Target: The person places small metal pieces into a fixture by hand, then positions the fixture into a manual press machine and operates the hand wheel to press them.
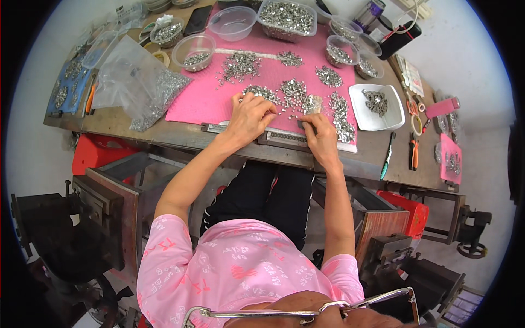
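My left hand (251,118) is over the front of the pink cloth (210,101), beside a pile of small silvery metal pieces (261,92). Its fingers are curled, with thumb and forefinger close together; anything between them is too small to make out. My right hand (321,135) is at the right end of a slotted dark metal bar (283,137) along the table's front edge. Its thumb and forefinger are pinched near a small dark piece I cannot identify. A flat metal plate (314,103) stands just beyond the right fingers. Loose pieces (294,94) lie between the hands.
Clear tubs (232,23) and a full container of pieces (287,21) stand at the back. A clear plastic bag (156,90) of pieces lies left. Right are a white dish (377,121), a toothbrush (388,157) and orange-handled pliers (414,152). Vises (82,216) stand below the table.
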Available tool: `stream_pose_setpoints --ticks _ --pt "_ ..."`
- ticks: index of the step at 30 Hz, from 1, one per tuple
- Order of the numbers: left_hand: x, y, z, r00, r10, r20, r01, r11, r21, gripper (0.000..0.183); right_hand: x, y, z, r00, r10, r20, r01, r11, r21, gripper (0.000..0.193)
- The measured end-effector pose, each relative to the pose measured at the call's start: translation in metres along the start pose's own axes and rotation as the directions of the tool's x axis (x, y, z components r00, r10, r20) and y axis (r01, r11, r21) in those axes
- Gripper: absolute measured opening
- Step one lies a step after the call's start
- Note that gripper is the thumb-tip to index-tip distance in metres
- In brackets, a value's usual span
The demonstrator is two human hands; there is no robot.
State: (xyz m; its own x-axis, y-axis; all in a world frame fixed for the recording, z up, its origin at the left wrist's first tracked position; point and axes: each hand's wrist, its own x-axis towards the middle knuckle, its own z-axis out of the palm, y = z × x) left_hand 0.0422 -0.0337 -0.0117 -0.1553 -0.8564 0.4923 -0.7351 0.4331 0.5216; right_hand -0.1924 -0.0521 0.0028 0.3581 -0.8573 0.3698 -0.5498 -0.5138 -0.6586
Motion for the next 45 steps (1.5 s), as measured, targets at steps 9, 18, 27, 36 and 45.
stream_pose_setpoints --ticks 9,18,27,36,45 --pt "0.009 -0.002 0.02 0.999 0.036 0.024 -0.039 0.992 0.12 0.013 0.01 0.009 0.014 0.999 -0.038 -0.009 0.037 0.994 -0.1 0.014" --pt "0.011 -0.011 0.025 0.999 0.04 -0.001 -0.039 0.983 0.18 0.01 0.025 0.015 0.022 0.986 -0.148 0.079 0.162 0.961 -0.226 0.011" --pt "0.019 -0.016 0.017 0.992 0.112 0.058 -0.121 0.978 0.169 0.007 -0.001 -0.02 0.021 0.987 -0.161 0.019 0.162 0.984 -0.067 0.01" --pt "0.007 -0.01 0.009 0.992 0.127 -0.023 -0.124 0.986 0.111 0.007 -0.02 -0.028 0.034 0.988 -0.154 -0.004 0.154 0.987 -0.05 0.013" --pt "-0.028 0.015 -0.009 0.996 0.076 -0.035 -0.078 0.995 -0.066 0.008 0.007 -0.006 0.03 0.997 -0.06 -0.046 0.057 0.996 -0.069 0.01"
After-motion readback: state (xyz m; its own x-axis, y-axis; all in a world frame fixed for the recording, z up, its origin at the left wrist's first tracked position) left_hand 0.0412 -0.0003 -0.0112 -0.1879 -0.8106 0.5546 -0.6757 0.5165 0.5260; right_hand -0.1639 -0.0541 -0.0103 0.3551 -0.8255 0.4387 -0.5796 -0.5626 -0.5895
